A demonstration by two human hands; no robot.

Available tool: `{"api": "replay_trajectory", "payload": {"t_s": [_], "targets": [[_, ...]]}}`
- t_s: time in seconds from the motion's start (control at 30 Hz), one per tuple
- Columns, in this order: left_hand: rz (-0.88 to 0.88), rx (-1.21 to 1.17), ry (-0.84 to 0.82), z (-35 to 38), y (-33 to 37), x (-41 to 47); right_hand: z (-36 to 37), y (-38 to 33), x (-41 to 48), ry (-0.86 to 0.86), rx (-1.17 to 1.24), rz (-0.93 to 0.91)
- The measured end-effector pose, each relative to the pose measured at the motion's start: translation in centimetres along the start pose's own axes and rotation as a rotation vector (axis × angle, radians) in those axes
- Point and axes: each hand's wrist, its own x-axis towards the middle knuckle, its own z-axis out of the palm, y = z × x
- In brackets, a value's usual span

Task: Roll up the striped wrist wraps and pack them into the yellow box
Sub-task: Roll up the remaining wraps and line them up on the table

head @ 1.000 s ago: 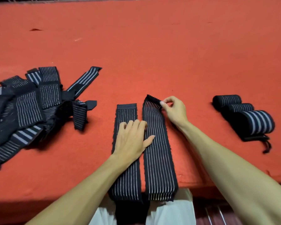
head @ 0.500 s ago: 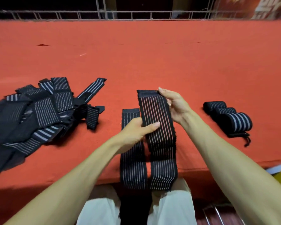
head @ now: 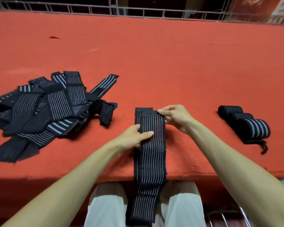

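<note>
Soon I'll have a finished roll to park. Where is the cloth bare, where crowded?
Bare: the far cloth up to the railing, and the gap between the right hand and the rolls. A narrower strip lies between the pile and the held wraps. Crowded: the left side.

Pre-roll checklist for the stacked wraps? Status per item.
1. Right hand pinches far corner of top wrap: ok.
2. Left hand grips its left edge: ok.
3. Far end flush with lower wrap: not ok, offset.
4. Near ends on table: not ok, they hang over the edge.
5. Rolled wraps apart from the work: ok.
6. Yellow box within reach: cannot tell.
</note>
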Motion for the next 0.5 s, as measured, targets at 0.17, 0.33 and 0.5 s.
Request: {"api": "replay_trajectory", "payload": {"t_s": [0.17,0.33,0.5], "targets": [[0.150,-0.072,0.400,-1.9,-0.7,3.1,0.6,0.8,0.2,-0.118,-0.044,0.033],[0.189,0.107,0.508,-4.2,-1.2,7.4,1.5,1.8,3.9,-0.025,-0.103,-0.077],[0.222,0.280,0.593,-5.4,-1.4,12.1,1.3,3.4,9.0,0.182,-0.359,-0.192]]}}
